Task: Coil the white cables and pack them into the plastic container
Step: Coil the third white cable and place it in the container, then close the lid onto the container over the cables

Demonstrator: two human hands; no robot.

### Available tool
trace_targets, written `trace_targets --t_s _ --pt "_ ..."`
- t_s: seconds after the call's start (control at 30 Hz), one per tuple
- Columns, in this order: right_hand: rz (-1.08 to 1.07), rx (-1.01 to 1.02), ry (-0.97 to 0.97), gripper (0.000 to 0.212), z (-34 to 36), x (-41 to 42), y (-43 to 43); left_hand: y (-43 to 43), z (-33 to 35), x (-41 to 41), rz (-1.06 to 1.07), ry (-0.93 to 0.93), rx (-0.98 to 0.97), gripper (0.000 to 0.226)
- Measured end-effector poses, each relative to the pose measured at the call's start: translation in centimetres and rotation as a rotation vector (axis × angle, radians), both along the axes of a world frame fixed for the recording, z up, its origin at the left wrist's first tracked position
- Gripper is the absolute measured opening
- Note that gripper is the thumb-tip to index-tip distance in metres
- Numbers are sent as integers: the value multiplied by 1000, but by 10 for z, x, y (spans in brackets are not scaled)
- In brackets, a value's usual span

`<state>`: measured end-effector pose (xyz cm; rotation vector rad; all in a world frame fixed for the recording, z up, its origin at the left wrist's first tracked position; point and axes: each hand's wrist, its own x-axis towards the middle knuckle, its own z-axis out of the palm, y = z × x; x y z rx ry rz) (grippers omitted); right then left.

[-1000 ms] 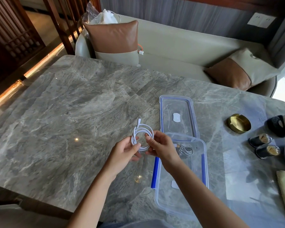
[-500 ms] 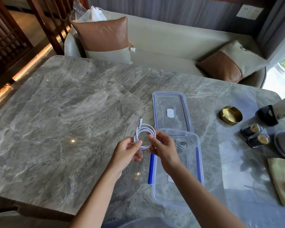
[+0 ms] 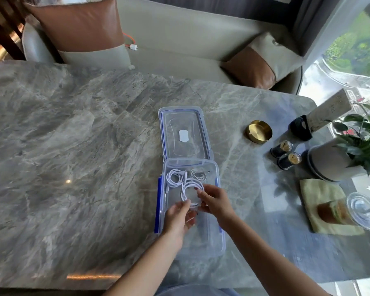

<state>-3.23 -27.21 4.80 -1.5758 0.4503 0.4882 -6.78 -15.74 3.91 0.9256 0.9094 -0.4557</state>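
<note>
A clear plastic container (image 3: 220, 242) with blue clips lies open on the marble table, its lid (image 3: 185, 133) flat just beyond it. Both hands hold a coiled white cable (image 3: 189, 190) low over the container's middle. My left hand (image 3: 178, 217) pinches the coil's near edge and my right hand (image 3: 215, 200) grips its right side. Another white coil (image 3: 174, 178) rests in the container's far left corner, and a smaller thin coil (image 3: 198, 175) lies in the far right corner.
A brass ashtray (image 3: 259, 131), two small dark jars (image 3: 285, 154), a potted plant (image 3: 340, 157), a black card holder (image 3: 301, 127), and a drink cup on a yellow cloth (image 3: 325, 208) crowd the table's right side. A sofa with cushions (image 3: 79, 26) stands behind.
Both hands carried the coiled cable from left of the container rightward to over its inside. The camera view also swung right and down.
</note>
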Motion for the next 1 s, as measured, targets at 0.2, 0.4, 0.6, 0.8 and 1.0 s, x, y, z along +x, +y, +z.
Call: trace_targets --t_s 0.2,0.4,0.6,0.8,1.0 --pt "262 -217 40 23 -34 19 5 -19 -24 2 294 203 -27 16" --pt "542 -421 -9 20 -59 20 10 -13 -33 -9 409 342 -162 21" --pt "475 -430 34 12 -60 19 11 -10 -37 -7 439 412 -151 24" --pt "536 -527 6 19 -53 28 13 -2 -15 -5 331 384 -206 28" --pt "522 -241 -79 20 0 62 -6 51 38 6 -173 256 -258 49"
